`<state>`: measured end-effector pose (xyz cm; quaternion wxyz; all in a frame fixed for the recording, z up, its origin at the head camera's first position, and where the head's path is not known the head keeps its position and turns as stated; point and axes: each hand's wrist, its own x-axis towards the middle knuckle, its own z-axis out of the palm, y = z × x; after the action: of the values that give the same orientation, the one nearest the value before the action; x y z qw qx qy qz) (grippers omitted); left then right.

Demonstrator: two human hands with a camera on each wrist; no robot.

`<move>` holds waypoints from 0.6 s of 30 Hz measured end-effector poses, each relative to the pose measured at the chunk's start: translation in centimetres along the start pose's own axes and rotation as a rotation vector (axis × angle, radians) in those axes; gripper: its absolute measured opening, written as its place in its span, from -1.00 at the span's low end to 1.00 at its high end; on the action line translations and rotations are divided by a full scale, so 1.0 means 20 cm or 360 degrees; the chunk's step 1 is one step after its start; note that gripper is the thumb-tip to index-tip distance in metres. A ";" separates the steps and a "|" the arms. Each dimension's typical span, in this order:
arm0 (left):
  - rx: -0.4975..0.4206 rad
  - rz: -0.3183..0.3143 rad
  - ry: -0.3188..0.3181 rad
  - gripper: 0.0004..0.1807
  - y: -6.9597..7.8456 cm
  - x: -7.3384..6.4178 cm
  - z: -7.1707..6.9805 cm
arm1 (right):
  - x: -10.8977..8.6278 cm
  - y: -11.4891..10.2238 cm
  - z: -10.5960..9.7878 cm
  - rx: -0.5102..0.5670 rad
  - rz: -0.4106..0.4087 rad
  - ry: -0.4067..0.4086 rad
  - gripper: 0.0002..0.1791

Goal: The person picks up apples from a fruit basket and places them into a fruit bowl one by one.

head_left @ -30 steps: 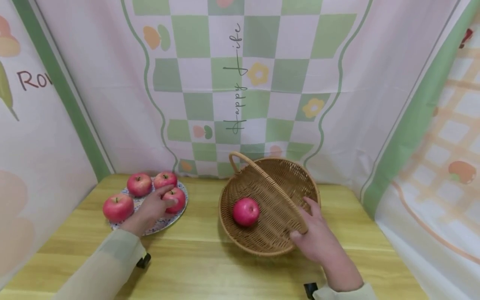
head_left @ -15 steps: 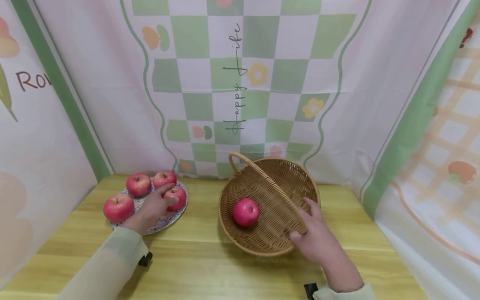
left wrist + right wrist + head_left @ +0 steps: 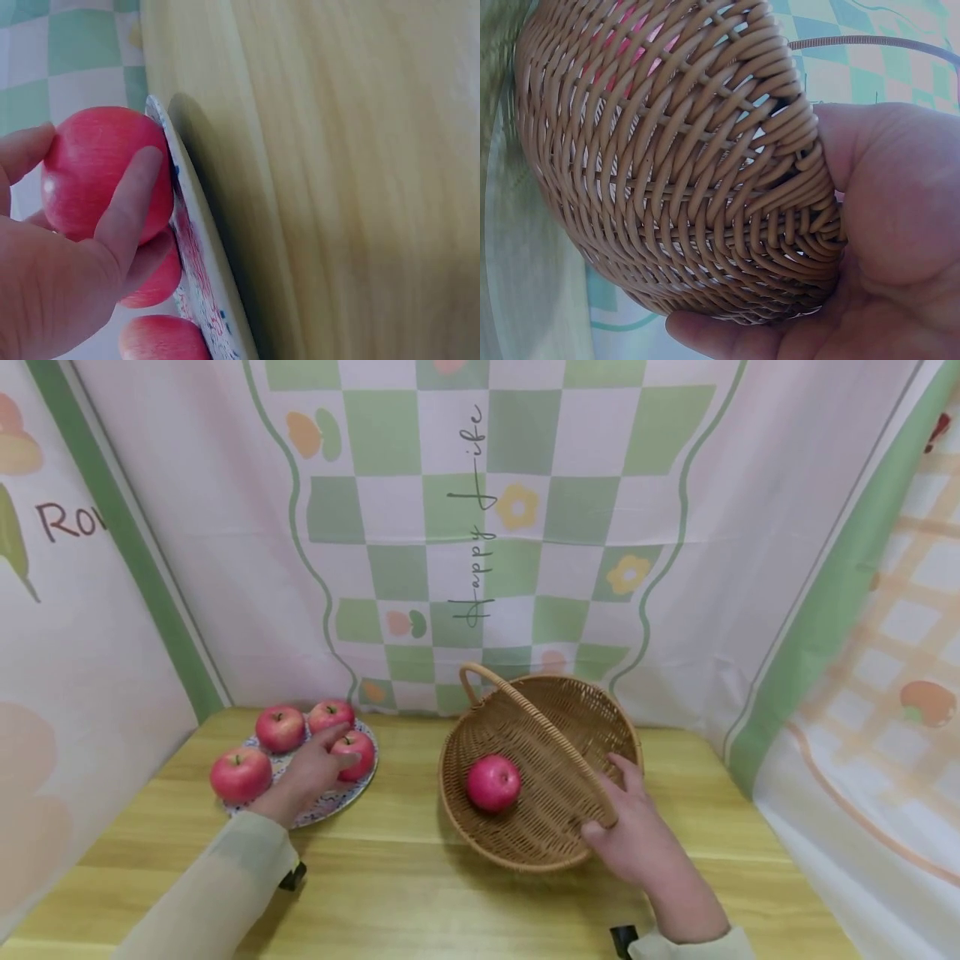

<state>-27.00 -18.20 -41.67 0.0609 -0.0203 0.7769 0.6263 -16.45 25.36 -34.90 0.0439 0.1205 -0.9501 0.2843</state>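
My left hand [image 3: 313, 770] holds a red apple [image 3: 357, 755] at the right side of a patterned plate [image 3: 330, 810]. In the left wrist view, thumb and fingers lie around that apple [image 3: 90, 172], close against the plate [image 3: 214, 277]. Several more apples share the plate, including one at the front left [image 3: 242, 774] and one at the back [image 3: 281, 728]. To the right, a tilted wicker basket [image 3: 540, 852] has one deeper-red apple [image 3: 493, 783] inside. My right hand [image 3: 637, 835] grips the basket's rim near the handle's base; the right wrist view shows fingers under its woven wall [image 3: 667, 165].
The wooden table [image 3: 420, 910] carries both plate and basket. Behind them hangs a checkered cloth [image 3: 517, 568], close to the basket's back. More printed cloth stands on the left [image 3: 90, 635] and right [image 3: 885, 693].
The left hand and the apple it holds have shifted very slightly up in the view. The right hand and the basket look unmoved.
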 end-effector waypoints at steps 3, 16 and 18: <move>-0.0002 0.0024 0.0009 -0.18 0.01 -0.01 0.00 | 0.00 0.00 0.00 0.0006 0.0001 0.0003 -0.17; 0.0118 -0.0023 0.0125 -0.15 0.05 -0.06 -0.04 | 0.00 -0.01 0.00 -0.0007 0.0019 -0.0009 -0.18; 0.0241 0.0037 0.0173 -0.16 0.05 -0.08 -0.05 | 0.00 0.00 0.00 -0.0007 0.0027 -0.0013 -0.17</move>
<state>-25.52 -19.07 -40.23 0.0127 -0.0404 0.8243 0.5646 -16.43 25.26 -34.88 0.0379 0.1135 -0.9519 0.2821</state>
